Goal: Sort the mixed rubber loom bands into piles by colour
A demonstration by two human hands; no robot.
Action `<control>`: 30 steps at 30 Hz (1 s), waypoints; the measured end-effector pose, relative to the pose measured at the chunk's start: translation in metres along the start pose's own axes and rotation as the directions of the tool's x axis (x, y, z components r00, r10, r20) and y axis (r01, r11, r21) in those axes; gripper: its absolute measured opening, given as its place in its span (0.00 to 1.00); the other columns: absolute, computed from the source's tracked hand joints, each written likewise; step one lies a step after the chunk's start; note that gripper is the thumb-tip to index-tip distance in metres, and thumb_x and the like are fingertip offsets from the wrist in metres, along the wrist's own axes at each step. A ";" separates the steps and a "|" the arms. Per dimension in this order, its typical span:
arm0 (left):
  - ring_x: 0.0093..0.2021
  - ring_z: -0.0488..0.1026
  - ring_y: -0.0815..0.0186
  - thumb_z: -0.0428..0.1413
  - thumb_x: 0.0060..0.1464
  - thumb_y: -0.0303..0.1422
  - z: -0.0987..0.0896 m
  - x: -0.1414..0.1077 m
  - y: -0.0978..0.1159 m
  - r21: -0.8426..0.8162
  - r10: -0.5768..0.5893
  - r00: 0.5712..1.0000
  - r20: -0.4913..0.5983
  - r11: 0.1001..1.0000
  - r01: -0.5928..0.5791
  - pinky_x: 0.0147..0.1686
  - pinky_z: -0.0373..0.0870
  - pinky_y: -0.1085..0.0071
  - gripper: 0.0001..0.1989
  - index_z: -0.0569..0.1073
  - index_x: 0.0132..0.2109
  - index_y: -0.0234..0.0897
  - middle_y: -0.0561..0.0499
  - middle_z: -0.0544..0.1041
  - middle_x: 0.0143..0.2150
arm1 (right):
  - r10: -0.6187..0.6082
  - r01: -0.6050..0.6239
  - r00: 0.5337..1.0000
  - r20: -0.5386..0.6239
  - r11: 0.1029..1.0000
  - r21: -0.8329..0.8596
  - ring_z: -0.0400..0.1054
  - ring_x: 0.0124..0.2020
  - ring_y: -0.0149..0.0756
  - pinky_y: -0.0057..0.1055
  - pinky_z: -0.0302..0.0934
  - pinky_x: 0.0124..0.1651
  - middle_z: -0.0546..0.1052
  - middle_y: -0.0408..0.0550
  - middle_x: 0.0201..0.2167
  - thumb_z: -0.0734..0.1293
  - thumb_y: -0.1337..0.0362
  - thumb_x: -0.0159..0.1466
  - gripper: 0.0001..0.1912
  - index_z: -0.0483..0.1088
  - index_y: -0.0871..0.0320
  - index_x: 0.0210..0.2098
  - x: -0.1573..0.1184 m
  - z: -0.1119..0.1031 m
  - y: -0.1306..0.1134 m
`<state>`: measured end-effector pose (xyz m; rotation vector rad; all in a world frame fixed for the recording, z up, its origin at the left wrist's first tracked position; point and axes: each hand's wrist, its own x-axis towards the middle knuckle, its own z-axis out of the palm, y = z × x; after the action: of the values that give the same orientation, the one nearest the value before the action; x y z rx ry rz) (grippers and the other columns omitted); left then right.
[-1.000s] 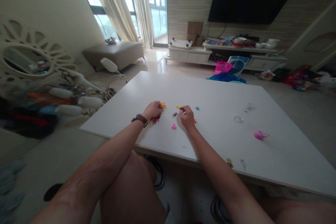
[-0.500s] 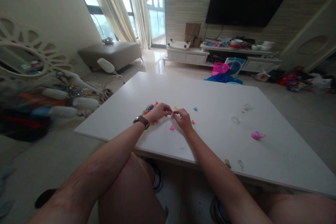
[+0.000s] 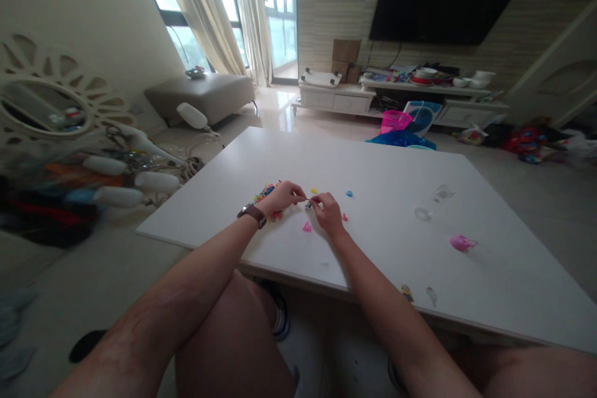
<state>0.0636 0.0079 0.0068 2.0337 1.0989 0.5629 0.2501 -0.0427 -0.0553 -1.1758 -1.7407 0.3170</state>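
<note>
Two-handed at work now, with left hand (image 3: 284,197) brought from multicoloured plastic-looking heap (image 3: 265,190) to right hand (image 3: 328,211), fingers pinched narrow on seemingly thin, dark strip (image 3: 306,199).

left fingers (image 3: 300,198) — pinched | right fingers (image 3: 316,200) — pinched | forearms (image 3: 200,283) converging forward

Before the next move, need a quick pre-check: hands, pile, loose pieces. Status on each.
1. Left hand and right hand both in view: ok.
2. What each grip holds: cannot tell, too small.
3. Colourful pile fully visible: not ok, left hand and wrist partly cover it.
4. Pink triangular piece apart from both hands: ok.
5. Blue piece apart from both hands: ok.
6. Pink rounded object on white table, away from hands: ok.
</note>
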 end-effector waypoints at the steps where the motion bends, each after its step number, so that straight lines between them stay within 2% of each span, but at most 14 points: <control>1: 0.27 0.72 0.68 0.60 0.52 0.33 -0.001 0.000 0.000 0.006 -0.007 1.000 -0.003 1.000 0.007 0.30 0.66 0.73 0.08 0.81 0.35 0.33 0.49 0.79 0.27 | 0.001 -0.001 1.000 0.003 1.000 -0.016 0.68 0.39 0.42 0.36 0.61 0.45 0.76 0.48 0.32 0.64 0.64 0.66 0.07 0.73 0.54 0.33 0.000 0.000 -0.001; 4: 0.26 0.71 0.68 0.60 0.51 0.33 -0.006 0.000 -0.001 0.033 -0.036 0.999 -0.022 0.999 0.036 0.30 0.65 0.73 0.08 0.81 0.34 0.33 0.49 0.79 0.27 | 0.016 -0.017 1.000 -0.016 0.999 -0.035 0.67 0.39 0.42 0.37 0.61 0.44 0.76 0.48 0.32 0.64 0.66 0.65 0.06 0.72 0.54 0.33 0.000 -0.001 -0.002; 8: 0.27 0.70 0.68 0.60 0.49 0.34 -0.019 -0.002 -0.002 0.092 -0.069 0.991 -0.112 0.993 0.079 0.30 0.64 0.73 0.09 0.82 0.34 0.33 0.50 0.78 0.26 | 0.035 -0.037 0.998 -0.056 0.998 -0.048 0.67 0.39 0.42 0.37 0.60 0.44 0.75 0.48 0.32 0.63 0.67 0.65 0.06 0.71 0.54 0.32 -0.001 -0.001 -0.003; 13: 0.28 0.70 0.67 0.60 0.48 0.35 -0.025 -0.003 -0.005 0.079 -0.076 0.986 -0.147 0.993 0.089 0.30 0.64 0.73 0.10 0.81 0.33 0.33 0.50 0.79 0.27 | 0.003 -0.004 1.000 -0.025 0.999 -0.041 0.66 0.38 0.40 0.36 0.60 0.44 0.74 0.47 0.31 0.63 0.68 0.65 0.06 0.70 0.54 0.31 -0.001 0.000 0.002; 18: 0.26 0.70 0.67 0.59 0.50 0.36 -0.029 -0.006 -0.018 0.001 -0.168 0.944 -0.283 0.984 0.176 0.29 0.64 0.72 0.11 0.80 0.34 0.31 0.49 0.78 0.25 | 0.066 -0.066 0.991 -0.116 0.998 0.007 0.66 0.35 0.38 0.34 0.61 0.41 0.73 0.46 0.30 0.63 0.67 0.65 0.06 0.69 0.55 0.32 -0.001 0.000 0.009; 20: 0.26 0.71 0.67 0.60 0.49 0.36 -0.029 -0.008 -0.022 -0.015 -0.153 0.954 -0.259 0.988 0.154 0.29 0.65 0.73 0.11 0.80 0.34 0.31 0.49 0.78 0.26 | 0.044 -0.043 0.996 -0.083 0.999 0.009 0.66 0.36 0.38 0.34 0.61 0.42 0.74 0.46 0.31 0.64 0.67 0.65 0.04 0.70 0.55 0.33 0.000 0.001 0.009; 23: 0.28 0.71 0.67 0.60 0.49 0.36 -0.021 -0.009 -0.022 -0.005 -0.084 0.983 -0.161 0.996 0.085 0.30 0.66 0.73 0.10 0.81 0.33 0.32 0.48 0.79 0.28 | 0.001 -0.001 1.000 -0.016 1.000 0.003 0.67 0.37 0.39 0.35 0.62 0.44 0.75 0.47 0.33 0.66 0.65 0.64 0.03 0.72 0.55 0.36 0.000 0.001 0.006; 27: 0.26 0.73 0.68 0.59 0.51 0.35 -0.006 -0.005 -0.011 0.006 -0.018 1.000 -0.021 1.000 0.019 0.29 0.66 0.73 0.10 0.81 0.34 0.31 0.48 0.79 0.27 | -0.017 0.017 1.000 0.010 1.000 0.004 0.67 0.38 0.40 0.36 0.63 0.45 0.75 0.47 0.35 0.68 0.63 0.64 0.05 0.74 0.55 0.40 0.001 0.000 0.003; 30: 0.27 0.74 0.68 0.59 0.53 0.34 -0.001 -0.002 -0.002 -0.009 0.030 0.999 0.022 1.000 -0.030 0.30 0.67 0.74 0.10 0.80 0.35 0.31 0.47 0.80 0.29 | -0.020 0.019 0.999 0.028 1.000 0.005 0.67 0.38 0.40 0.36 0.63 0.44 0.75 0.48 0.35 0.67 0.63 0.65 0.05 0.74 0.55 0.40 0.000 0.000 0.004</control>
<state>0.0611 0.0072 0.0055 2.0477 1.0526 0.5584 0.2525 -0.0409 -0.0573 -1.1554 -1.7740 0.3271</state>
